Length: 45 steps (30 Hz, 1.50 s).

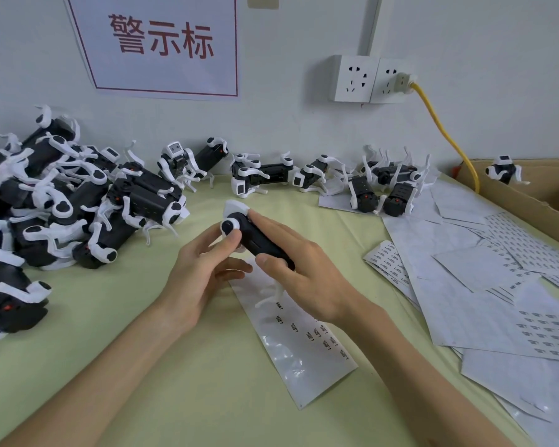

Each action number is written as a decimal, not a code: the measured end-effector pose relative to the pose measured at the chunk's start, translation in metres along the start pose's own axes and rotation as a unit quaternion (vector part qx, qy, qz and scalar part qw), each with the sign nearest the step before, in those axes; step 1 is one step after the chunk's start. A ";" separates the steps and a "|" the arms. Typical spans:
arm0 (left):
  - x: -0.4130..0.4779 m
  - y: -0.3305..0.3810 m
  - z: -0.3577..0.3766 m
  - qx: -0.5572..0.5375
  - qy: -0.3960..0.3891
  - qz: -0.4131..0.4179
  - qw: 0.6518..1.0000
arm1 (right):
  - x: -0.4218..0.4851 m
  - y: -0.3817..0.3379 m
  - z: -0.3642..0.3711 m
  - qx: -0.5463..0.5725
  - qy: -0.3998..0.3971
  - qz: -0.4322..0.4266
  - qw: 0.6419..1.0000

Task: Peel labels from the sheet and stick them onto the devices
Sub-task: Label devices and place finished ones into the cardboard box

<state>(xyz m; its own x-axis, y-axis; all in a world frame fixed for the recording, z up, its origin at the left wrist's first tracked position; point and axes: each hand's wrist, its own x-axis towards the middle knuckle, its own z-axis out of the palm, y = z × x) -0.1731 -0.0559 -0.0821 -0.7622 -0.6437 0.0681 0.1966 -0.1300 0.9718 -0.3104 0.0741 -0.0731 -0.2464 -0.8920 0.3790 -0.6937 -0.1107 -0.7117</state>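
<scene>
Two hands share one black-and-white device (256, 234), held just above the label sheet (305, 345) on the green table (175, 366). The left hand (200, 272) pinches its round end with thumb and curled fingers, and the right hand (304, 269) wraps the dark body. A heap of devices (62, 201) lies at left.

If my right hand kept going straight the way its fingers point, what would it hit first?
Likely the far device by the wall, just past the held device in the right hand; depth is unclear.

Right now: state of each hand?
Left hand: grips the device at its end.
Right hand: grips the same device's body.
</scene>
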 end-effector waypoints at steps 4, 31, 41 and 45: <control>0.001 -0.001 0.000 -0.011 0.023 0.014 1.000 | 0.000 -0.001 0.000 -0.004 0.097 -0.018 0.995; -0.008 0.006 0.005 0.016 -0.043 0.028 0.999 | -0.001 -0.002 0.000 0.035 0.040 0.044 0.998; -0.019 0.009 0.018 0.159 -0.099 0.129 0.974 | -0.003 0.004 -0.003 0.039 0.027 0.054 0.997; -0.018 0.006 0.019 0.131 -0.075 0.144 0.978 | -0.001 0.003 0.002 0.049 0.061 0.066 0.995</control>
<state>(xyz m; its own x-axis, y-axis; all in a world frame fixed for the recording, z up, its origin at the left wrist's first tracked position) -0.1702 -0.0305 -0.0730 -0.7845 -0.5040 0.3614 0.2677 0.2503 0.9304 -0.3108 0.0737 -0.0764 -0.4161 -0.8420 0.3434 -0.5820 -0.0436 -0.8120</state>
